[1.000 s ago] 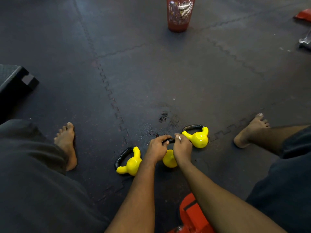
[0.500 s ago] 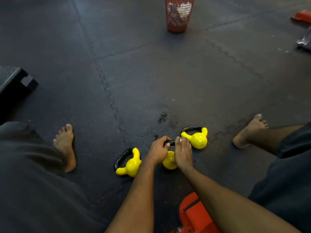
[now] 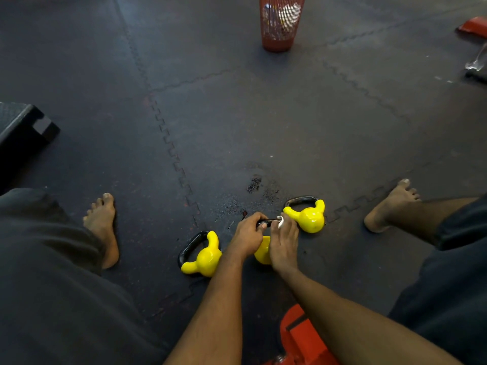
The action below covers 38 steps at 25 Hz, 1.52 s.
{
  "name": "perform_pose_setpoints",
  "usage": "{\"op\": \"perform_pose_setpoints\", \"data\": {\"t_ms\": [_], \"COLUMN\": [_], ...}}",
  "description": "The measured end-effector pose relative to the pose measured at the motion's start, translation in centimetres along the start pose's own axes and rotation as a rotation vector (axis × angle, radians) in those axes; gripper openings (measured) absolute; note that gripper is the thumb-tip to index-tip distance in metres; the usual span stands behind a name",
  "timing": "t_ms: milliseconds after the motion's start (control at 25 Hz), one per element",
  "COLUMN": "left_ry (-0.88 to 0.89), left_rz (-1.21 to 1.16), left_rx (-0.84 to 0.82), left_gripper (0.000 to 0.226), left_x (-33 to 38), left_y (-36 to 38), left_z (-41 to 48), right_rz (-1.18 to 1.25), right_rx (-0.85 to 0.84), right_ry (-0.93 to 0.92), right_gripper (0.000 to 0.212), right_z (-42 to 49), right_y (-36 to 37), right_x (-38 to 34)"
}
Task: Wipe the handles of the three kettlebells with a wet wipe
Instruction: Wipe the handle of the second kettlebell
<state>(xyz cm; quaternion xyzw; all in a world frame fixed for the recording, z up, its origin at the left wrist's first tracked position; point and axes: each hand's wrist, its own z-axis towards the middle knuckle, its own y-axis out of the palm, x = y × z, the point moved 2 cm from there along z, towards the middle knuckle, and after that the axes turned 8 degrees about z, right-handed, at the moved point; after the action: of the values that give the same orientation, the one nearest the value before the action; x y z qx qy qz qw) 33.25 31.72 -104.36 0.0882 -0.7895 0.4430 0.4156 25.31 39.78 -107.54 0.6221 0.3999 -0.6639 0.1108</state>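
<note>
Three small yellow kettlebells with black handles lie on the dark floor mat between my feet. The left kettlebell (image 3: pixel 203 256) lies alone, untouched. The middle kettlebell (image 3: pixel 263 250) is mostly hidden under my hands. My left hand (image 3: pixel 247 235) grips the left part of its black handle (image 3: pixel 267 222). My right hand (image 3: pixel 284 242) holds a white wet wipe (image 3: pixel 280 222) against the right part of that handle. The right kettlebell (image 3: pixel 308 216) lies just beyond my right hand, its handle pointing away.
A red mesh bin (image 3: pixel 280 22) with crumpled paper stands far ahead. A black step block (image 3: pixel 23 127) sits at the left. A red object (image 3: pixel 303 335) lies under my forearms. My bare feet (image 3: pixel 102 227) rest on either side. Damp spots (image 3: pixel 254 184) mark the mat.
My right hand has slid a little along the middle handle, and the white wipe now shows more between the fingers. The left hand keeps its grip. The kettlebells have not shifted.
</note>
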Motion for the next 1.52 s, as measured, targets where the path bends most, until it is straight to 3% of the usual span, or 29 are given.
{"op": "perform_pose_setpoints", "data": {"t_ms": [160, 280, 400, 520, 720, 840, 1000, 1160, 1360, 1520], "left_ry": [-0.001, 0.006, 0.021, 0.011, 0.026, 0.023, 0.01, 0.039, 0.03, 0.03], "left_rz": [0.024, 0.023, 0.034, 0.04, 0.051, 0.057, 0.041, 0.048, 0.038, 0.056], "left_rx": [-0.029, -0.062, -0.059, -0.023, -0.017, -0.04, -0.031, -0.008, 0.016, -0.026], "left_gripper": [0.013, 0.014, 0.014, 0.015, 0.015, 0.015, 0.015, 0.015, 0.017, 0.017], "left_x": [-0.2, -0.4, -0.2, 0.0, 0.0, -0.2, -0.4, -0.3, -0.4, -0.4], "left_y": [-0.1, -0.3, -0.3, -0.2, -0.2, -0.1, -0.1, 0.1, -0.2, -0.3], "left_z": [0.0, 0.0, -0.1, 0.1, 0.2, 0.3, 0.3, 0.2, 0.3, 0.2], "right_rz": [-0.034, 0.054, 0.089, 0.013, -0.077, -0.021, 0.126, 0.147, 0.085, 0.13], "right_rx": [-0.03, -0.126, -0.114, -0.047, -0.018, -0.071, -0.112, 0.062, 0.113, 0.046], "right_ry": [-0.026, 0.137, 0.23, 0.041, -0.102, -0.042, 0.111, 0.03, -0.108, 0.081], "right_gripper": [0.031, 0.052, 0.066, 0.042, 0.054, 0.041, 0.052, 0.034, 0.035, 0.022], "right_z": [1.4, 3.2, 3.5, 1.5, -0.1, 2.0, 3.0, 0.9, -0.7, 2.3], "right_y": [-0.7, -1.7, -1.9, -0.8, -0.3, -1.2, -1.3, -1.2, -1.2, -1.5], "right_x": [-0.4, -1.2, -1.1, -0.1, 0.3, -0.1, -0.2, -0.3, -0.1, -0.4]}}
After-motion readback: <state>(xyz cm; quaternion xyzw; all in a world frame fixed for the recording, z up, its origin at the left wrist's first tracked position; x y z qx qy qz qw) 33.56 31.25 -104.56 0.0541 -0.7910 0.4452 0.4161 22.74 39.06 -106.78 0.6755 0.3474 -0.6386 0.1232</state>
